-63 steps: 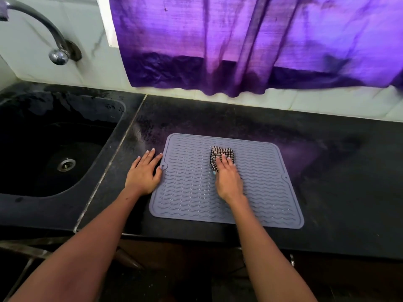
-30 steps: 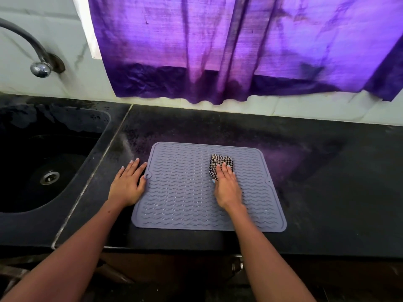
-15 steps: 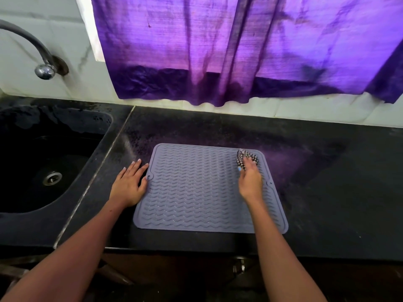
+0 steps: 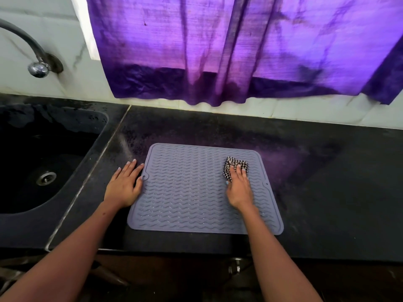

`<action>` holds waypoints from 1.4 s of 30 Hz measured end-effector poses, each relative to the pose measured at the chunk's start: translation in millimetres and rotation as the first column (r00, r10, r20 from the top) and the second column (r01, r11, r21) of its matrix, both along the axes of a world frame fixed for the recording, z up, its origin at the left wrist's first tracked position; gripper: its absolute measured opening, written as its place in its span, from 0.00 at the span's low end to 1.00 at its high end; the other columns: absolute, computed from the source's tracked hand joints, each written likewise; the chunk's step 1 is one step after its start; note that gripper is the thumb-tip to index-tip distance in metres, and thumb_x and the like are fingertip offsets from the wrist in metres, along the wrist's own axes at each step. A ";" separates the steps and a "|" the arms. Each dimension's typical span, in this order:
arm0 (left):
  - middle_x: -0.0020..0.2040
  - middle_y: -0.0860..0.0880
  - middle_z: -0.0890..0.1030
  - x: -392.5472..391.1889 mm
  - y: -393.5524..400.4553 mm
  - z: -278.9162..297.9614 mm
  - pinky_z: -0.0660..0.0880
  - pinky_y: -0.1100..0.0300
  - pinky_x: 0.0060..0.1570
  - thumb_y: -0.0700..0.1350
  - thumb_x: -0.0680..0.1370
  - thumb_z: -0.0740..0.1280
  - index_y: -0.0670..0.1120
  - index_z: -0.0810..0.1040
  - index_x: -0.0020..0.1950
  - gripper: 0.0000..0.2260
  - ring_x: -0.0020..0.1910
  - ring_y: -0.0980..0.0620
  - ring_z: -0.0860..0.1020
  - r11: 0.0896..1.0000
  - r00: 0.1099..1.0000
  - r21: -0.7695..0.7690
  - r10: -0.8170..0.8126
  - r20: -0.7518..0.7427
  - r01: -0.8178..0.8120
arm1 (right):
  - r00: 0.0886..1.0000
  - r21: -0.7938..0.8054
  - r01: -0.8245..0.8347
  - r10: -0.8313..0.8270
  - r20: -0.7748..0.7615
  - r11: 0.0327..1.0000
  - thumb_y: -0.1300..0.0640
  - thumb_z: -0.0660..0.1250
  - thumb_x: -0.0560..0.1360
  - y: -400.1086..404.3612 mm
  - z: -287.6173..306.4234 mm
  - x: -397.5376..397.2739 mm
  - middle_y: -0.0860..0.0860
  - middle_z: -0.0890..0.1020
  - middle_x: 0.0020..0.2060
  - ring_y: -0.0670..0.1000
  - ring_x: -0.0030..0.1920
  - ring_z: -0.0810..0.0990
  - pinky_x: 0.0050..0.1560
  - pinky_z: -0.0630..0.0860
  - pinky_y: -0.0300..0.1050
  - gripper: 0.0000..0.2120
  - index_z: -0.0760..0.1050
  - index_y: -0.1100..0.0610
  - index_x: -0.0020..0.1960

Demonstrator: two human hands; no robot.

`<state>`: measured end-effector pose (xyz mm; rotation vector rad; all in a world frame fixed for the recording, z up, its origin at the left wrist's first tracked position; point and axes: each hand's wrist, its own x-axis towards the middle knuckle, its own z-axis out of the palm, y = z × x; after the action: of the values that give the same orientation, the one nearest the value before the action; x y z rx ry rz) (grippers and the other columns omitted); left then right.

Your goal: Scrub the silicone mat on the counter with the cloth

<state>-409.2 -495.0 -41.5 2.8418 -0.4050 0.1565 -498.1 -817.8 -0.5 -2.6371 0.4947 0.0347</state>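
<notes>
Head camera is showing the right hand (image 4: 239,187) pressing down on the checked cloth (image 4: 235,167), fingers laid fairly straight over the bunched fabric and not wrapped round it, with the thumb lying along the cloth's left side. Half a second back this hand was working up in the far right corner of the mat; now it is drawing back toward the person and slightly inward, so the cloth is sitting a little below that corner. A second before that it was rubbing near the middle, so the strokes are sweeping rightward across the far half.

Left hand (image 4: 124,185) is lying flat and released on the tabletop (image 4: 327,192), fingers straight, its thumb side touching the mat's left edge beside the small notch. It is staying put where it was in the earlier pictures, bracing the mat against sliding.

Silicone mat (image 4: 196,192), grey with wavy ridges, is lying flat on the dark tabletop, right of the sink (image 4: 32,171), its near edge close to the front lip. It is not shifting noticeably under the scrubbing.

Judging from the path, the far right section is getting covered now, while the near strip and left side are probably waiting for passes. Behind, a purple curtain (image 4: 239,51) is hanging over the tiled wall, and a tap (image 4: 37,68) is curving over the sink.
</notes>
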 end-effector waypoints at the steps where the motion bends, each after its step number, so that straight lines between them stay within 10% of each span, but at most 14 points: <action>1: 0.76 0.47 0.59 0.0 0.4 0.7 0.48 0.52 0.73 0.61 0.72 0.38 0.49 0.62 0.74 0.35 0.75 0.50 0.56 1.000 1.000 0.002 0.000 -0.001 0.000 | 1.000 0.104 0.014 -0.017 0.023 0.994 0.65 0.56 0.79 -2.9 6.1 1.8 0.52 0.49 0.77 0.53 0.77 0.48 0.76 0.47 0.48 0.28 0.52 0.54 0.77; 6: 0.76 0.47 0.58 0.2 1.1 2.2 0.48 0.52 0.73 0.62 0.72 0.38 0.49 0.61 0.74 0.35 0.75 0.50 0.55 1.000 1.000 0.003 -0.011 -0.012 0.011 | 0.894 0.658 0.237 -0.426 0.141 0.715 0.63 0.58 0.79 -40.1 39.6 4.3 0.57 0.74 0.65 0.55 0.62 0.75 0.61 0.71 0.45 0.20 0.68 0.57 0.70; 17: 0.76 0.47 0.59 1.6 1.1 0.2 0.48 0.53 0.73 0.61 0.72 0.40 0.49 0.62 0.74 0.34 0.75 0.51 0.55 1.000 1.000 -0.008 -0.007 0.001 0.007 | 0.990 -0.153 0.125 -0.113 0.084 0.980 0.60 0.55 0.80 -35.8 -8.4 -23.9 0.59 0.52 0.76 0.58 0.76 0.49 0.76 0.47 0.50 0.27 0.50 0.59 0.77; 23: 0.76 0.47 0.59 1.1 1.4 0.2 0.48 0.53 0.73 0.61 0.72 0.40 0.49 0.62 0.74 0.34 0.75 0.51 0.56 1.000 1.000 -0.008 -0.009 0.005 0.009 | 0.993 -0.090 0.100 -0.093 0.079 0.991 0.61 0.55 0.80 -40.3 -4.9 -24.6 0.55 0.51 0.77 0.54 0.77 0.48 0.76 0.49 0.48 0.27 0.51 0.57 0.77; 29: 0.76 0.47 0.60 1.2 1.0 1.8 0.49 0.52 0.73 0.61 0.72 0.40 0.49 0.62 0.74 0.34 0.75 0.50 0.56 1.000 1.000 -0.012 -0.012 -0.009 0.012 | 0.904 0.398 0.291 -0.387 0.184 0.870 0.63 0.59 0.79 -63.5 31.5 -33.2 0.57 0.75 0.66 0.57 0.65 0.73 0.65 0.67 0.44 0.20 0.69 0.55 0.70; 42: 0.76 0.45 0.58 -1.2 1.0 4.3 0.47 0.52 0.73 0.61 0.71 0.37 0.48 0.60 0.75 0.36 0.76 0.49 0.54 0.999 0.999 -0.015 -0.030 -0.028 0.030 | 0.981 -0.139 0.182 -0.172 0.085 0.973 0.59 0.54 0.80 -28.6 -18.3 -75.7 0.56 0.50 0.77 0.54 0.77 0.47 0.75 0.43 0.46 0.28 0.49 0.59 0.77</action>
<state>-410.4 -493.9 -37.2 2.8191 -0.4384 0.1127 -573.8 -846.4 -18.8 -2.7133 0.7308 -0.1587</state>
